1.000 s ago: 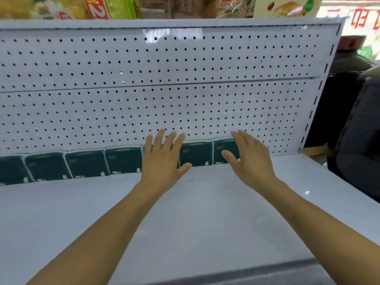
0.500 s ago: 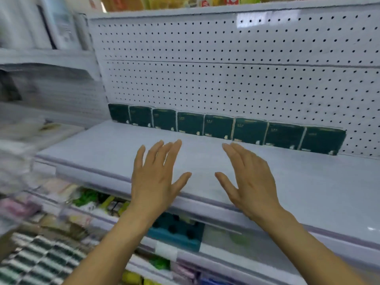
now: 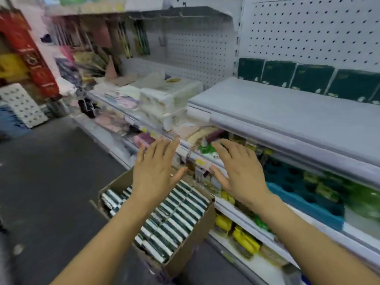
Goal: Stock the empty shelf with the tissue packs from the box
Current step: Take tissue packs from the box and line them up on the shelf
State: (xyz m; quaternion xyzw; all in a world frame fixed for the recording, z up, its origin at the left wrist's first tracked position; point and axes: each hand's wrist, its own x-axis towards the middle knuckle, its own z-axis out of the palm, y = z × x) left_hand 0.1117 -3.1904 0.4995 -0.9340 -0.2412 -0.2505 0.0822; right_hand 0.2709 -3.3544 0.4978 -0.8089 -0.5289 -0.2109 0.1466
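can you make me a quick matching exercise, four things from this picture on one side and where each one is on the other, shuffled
Things
1. cardboard box
2. row of dark green tissue packs
3. left hand
4. stack of white packs

Places
A. standing along the pegboard at the back of the grey shelf
B. on the shelf to the left of the grey shelf
C. on the floor in front of the shelving, full of tissue packs
D. open, above the box, holding nothing

Pairs: 1-C, 2-A, 3-D, 4-B
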